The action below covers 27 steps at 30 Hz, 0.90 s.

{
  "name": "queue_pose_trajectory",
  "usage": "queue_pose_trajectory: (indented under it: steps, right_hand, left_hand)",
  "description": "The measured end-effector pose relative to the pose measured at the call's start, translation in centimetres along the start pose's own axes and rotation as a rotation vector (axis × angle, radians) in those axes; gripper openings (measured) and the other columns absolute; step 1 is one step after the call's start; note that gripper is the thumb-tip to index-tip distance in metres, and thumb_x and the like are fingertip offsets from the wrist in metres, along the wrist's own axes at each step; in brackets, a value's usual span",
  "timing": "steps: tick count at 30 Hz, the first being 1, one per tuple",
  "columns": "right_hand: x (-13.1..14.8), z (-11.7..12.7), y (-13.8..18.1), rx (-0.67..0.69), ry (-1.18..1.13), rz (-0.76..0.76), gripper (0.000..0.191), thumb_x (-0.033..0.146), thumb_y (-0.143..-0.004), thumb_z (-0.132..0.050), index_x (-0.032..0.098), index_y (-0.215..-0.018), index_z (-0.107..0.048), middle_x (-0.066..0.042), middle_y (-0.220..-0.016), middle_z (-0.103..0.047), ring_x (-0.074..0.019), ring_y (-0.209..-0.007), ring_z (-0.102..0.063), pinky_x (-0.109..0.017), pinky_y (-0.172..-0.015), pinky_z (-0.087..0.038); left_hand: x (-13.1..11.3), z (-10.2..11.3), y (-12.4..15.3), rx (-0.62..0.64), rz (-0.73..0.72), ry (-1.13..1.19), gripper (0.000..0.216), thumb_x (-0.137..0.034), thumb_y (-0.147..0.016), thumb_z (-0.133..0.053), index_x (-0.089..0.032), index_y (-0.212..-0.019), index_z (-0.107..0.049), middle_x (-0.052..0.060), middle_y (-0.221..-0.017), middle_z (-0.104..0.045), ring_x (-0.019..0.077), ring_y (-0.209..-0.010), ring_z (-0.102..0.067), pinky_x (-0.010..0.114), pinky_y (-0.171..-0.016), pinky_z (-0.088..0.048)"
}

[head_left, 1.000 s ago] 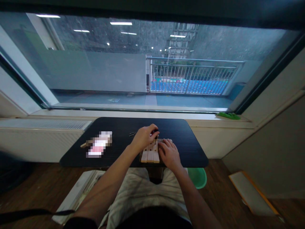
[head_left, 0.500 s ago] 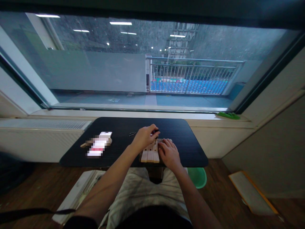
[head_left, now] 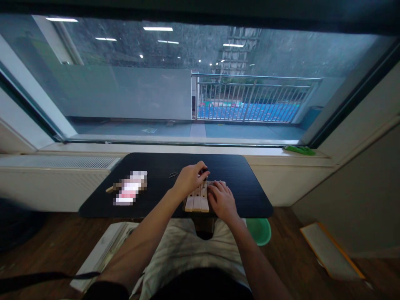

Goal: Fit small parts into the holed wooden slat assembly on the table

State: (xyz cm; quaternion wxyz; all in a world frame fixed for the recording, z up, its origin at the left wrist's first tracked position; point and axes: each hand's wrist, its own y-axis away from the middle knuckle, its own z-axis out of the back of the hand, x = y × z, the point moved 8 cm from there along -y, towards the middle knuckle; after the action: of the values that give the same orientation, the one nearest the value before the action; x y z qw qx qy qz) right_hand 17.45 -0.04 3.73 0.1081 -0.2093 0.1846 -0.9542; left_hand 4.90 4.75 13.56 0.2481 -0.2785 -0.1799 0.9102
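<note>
the table (head_left: 237, 166) is standing before the person, below the window sill (head_left: 175, 149), with the radiator (head_left: 56, 179) sitting to its left. the slats (head_left: 196, 204) are lying side by side at the middle of its near edge. the left hand (head_left: 189, 179) is reaching over their far part, a small thing (head_left: 204, 170) sitting between its fingertips; the right hand (head_left: 223, 200) is resting against their right side. small metal pieces (head_left: 173, 175) are lying left of the left hand, and a blurred item (head_left: 129, 189) is lying farther left. a cloth (head_left: 300, 150) is lying on the sill's right end. on the floor, a basin (head_left: 261, 231) is sitting by the table's near right corner, and a board (head_left: 331, 252) is lying farther right. beyond the window, a railing (head_left: 256, 100) is standing.
</note>
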Motion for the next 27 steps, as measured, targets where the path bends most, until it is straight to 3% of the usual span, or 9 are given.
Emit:
queue_pose_trajectory:
  steps: [16,27]
  right_hand:
    - [0.00,0.01,-0.03,-0.008,-0.002,0.008,0.033,0.024,-0.095,-0.050,0.022,-0.122,-0.069,-0.011,-0.141,-0.061,-0.0320,-0.137,-0.048,-0.051,-0.112,-0.039]
    - [0.07,-0.02,0.00,-0.006,0.012,0.009,0.032,0.024,-0.095,-0.051,0.022,-0.121,-0.070,-0.011,-0.140,-0.062,-0.0323,-0.136,-0.049,-0.051,-0.113,-0.039]
  left_hand:
    - [0.03,-0.07,0.29,-0.043,-0.030,0.041,0.006,-0.022,-0.089,-0.066,-0.021,-0.095,-0.066,0.004,-0.086,-0.078,0.0203,-0.079,-0.075,0.027,-0.070,-0.055]
    - [0.52,-0.45,0.38,-0.048,-0.030,0.194,0.011,-0.018,-0.088,-0.064,-0.020,-0.099,-0.068,0.004,-0.089,-0.079,0.0187,-0.080,-0.076,0.026,-0.070,-0.059]
